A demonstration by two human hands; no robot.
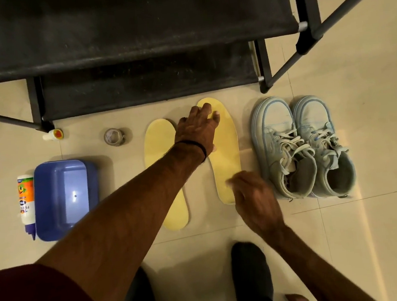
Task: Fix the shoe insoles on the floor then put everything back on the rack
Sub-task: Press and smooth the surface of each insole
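Two yellow insoles lie flat on the tiled floor. My left hand (196,128) reaches across the left insole (162,158) and rests with spread fingers on the toe end of the right insole (226,147). My right hand (252,193), blurred, hovers over or touches the heel end of that same insole, fingers loosely curled, nothing visibly gripped. A pair of pale blue sneakers (304,147) with loose laces stands just right of the insoles. The black shoe rack (133,35) fills the top of the view, its shelves bare.
On the left lie a blue plastic tub (64,199), a glue bottle (26,203) beside it, a small glue tube (54,134) by the rack leg and a roll of clear tape (114,136). My dark-clad legs (250,271) are at the bottom.
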